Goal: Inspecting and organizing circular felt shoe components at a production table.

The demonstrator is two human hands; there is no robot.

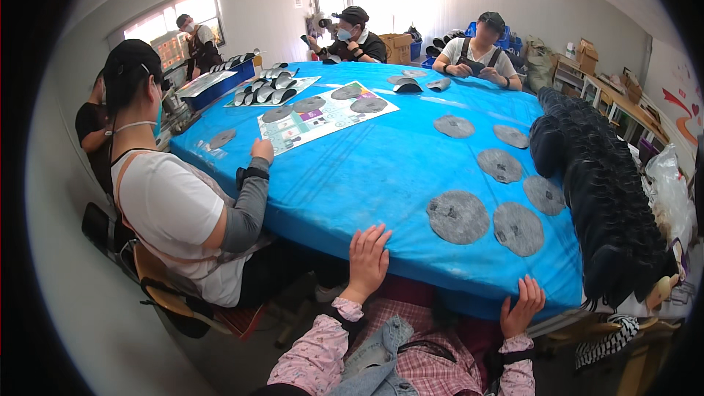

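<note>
My left hand (pixel 368 262) lies flat on the near edge of a table under a blue cover (pixel 345 198), fingers stretched out and holding nothing. Farther right, my right hand (pixel 522 305) rests at the same edge, its fingers spread and nothing in them. Nearest to both are two round grey fabric pieces, one (pixel 457 217) beyond my left hand and another (pixel 519 229) beyond my right. More such discs, among them one (pixel 500 166) and one (pixel 544 195), are spread toward the far right. Neither hand touches a disc.
A long stack of dark curved pieces (pixel 601 198) lines the right edge. A co-worker (pixel 176 198) sits close on my left, beside a printed sheet (pixel 323 129) bearing grey discs. Curved shiny pieces (pixel 264 91) lie beyond. Other people (pixel 480 55) sit at the far side.
</note>
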